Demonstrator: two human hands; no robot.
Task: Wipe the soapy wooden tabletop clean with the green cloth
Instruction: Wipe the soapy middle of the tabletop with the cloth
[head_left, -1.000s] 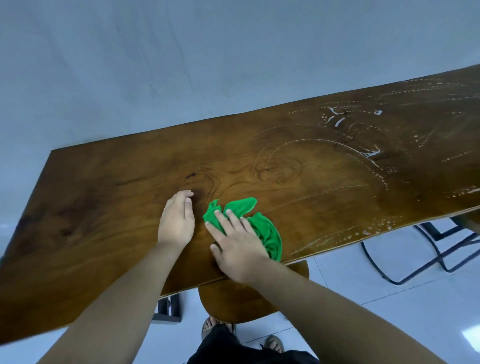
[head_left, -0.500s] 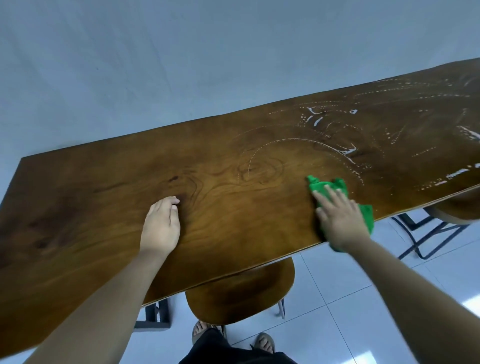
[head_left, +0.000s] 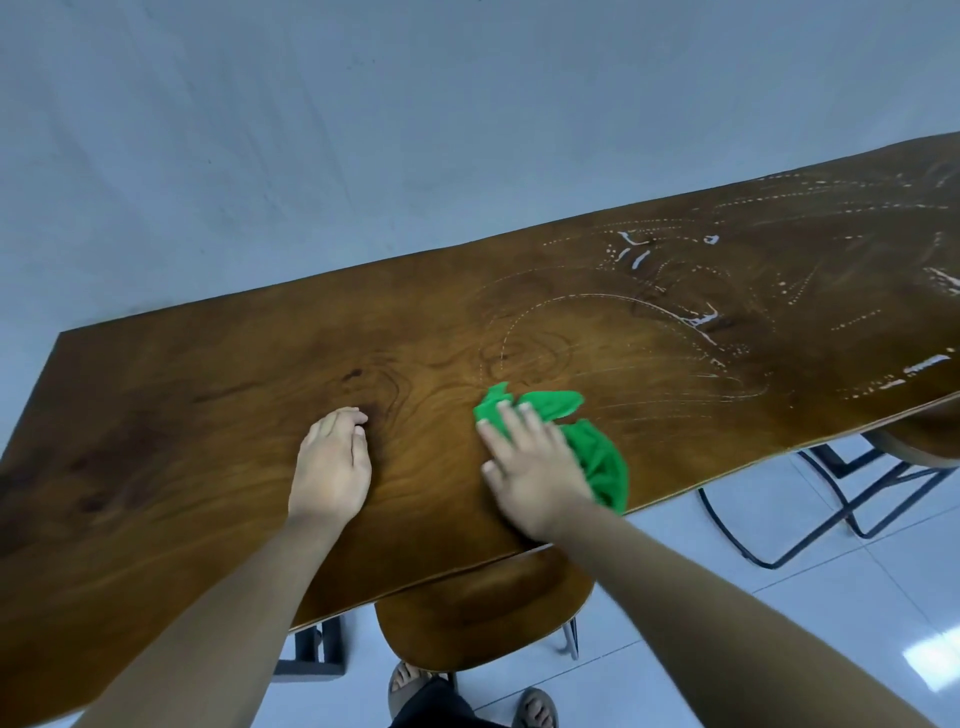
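The wooden tabletop (head_left: 208, 415) runs from lower left to upper right. White soap streaks and dotted arcs (head_left: 701, 317) cover its right half. A crumpled green cloth (head_left: 587, 447) lies near the front edge at the middle. My right hand (head_left: 535, 467) presses flat on the cloth with straight fingers, hiding part of it. My left hand (head_left: 330, 462) rests palm down on bare wood to the left of the cloth, fingers together.
A wooden stool seat (head_left: 478, 618) sits under the front edge below my hands. A second seat (head_left: 924, 441) and black metal legs (head_left: 810, 509) stand at the right on the pale tiled floor. A plain wall (head_left: 363, 130) backs the table.
My right hand has swept the green cloth back leftward along the front edge, after a stroke out to the right. My left hand has stayed planted on the wood.
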